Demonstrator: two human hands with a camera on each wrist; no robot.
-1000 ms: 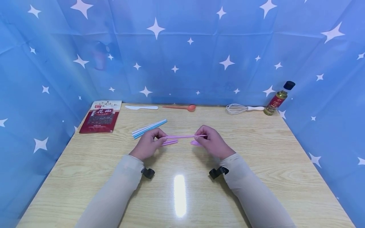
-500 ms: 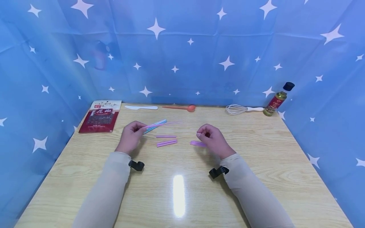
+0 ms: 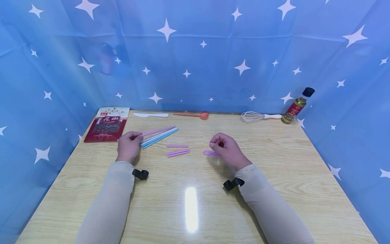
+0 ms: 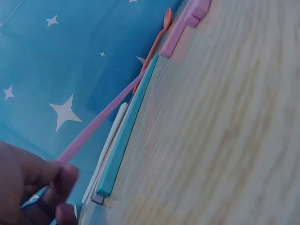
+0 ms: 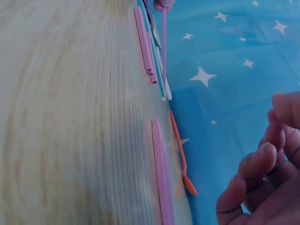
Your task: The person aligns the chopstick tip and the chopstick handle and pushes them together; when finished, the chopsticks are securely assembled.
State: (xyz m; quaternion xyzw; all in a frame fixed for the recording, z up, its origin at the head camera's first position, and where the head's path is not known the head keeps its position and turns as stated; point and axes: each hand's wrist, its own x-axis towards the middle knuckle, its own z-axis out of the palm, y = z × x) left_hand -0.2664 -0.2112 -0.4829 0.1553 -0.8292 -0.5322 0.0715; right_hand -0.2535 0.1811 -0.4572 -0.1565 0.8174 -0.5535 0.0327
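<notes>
My left hand point(image 3: 129, 148) pinches one end of a slender pink chopstick point(image 3: 158, 130) between thumb and fingers. It slants alongside the blue and white chopsticks point(image 3: 160, 138) on the table; in the left wrist view, the pink chopstick point(image 4: 101, 118) rises away from the teal one point(image 4: 127, 129). To the right lie short pink bars, a single one point(image 3: 177, 146) and a pair point(image 3: 178, 153). My right hand point(image 3: 226, 150) hovers over another group of pink bars point(image 3: 211, 154), partly hidden by it. Its fingers point(image 5: 255, 164) are loosely curled and hold nothing.
Along the wooden table's back edge lie a white knife point(image 3: 150, 115), an orange spoon point(image 3: 203, 116) and a whisk point(image 3: 254, 116). An oil bottle point(image 3: 295, 110) stands at back right. A red spice packet point(image 3: 106, 125) lies beside my left hand. A blue star-patterned curtain point(image 3: 195, 54) encloses the table.
My left hand has moved left and the pink chopstick, earlier held in both hands, has gone with it to the blue and white ones. My right hand let go and stayed put.
</notes>
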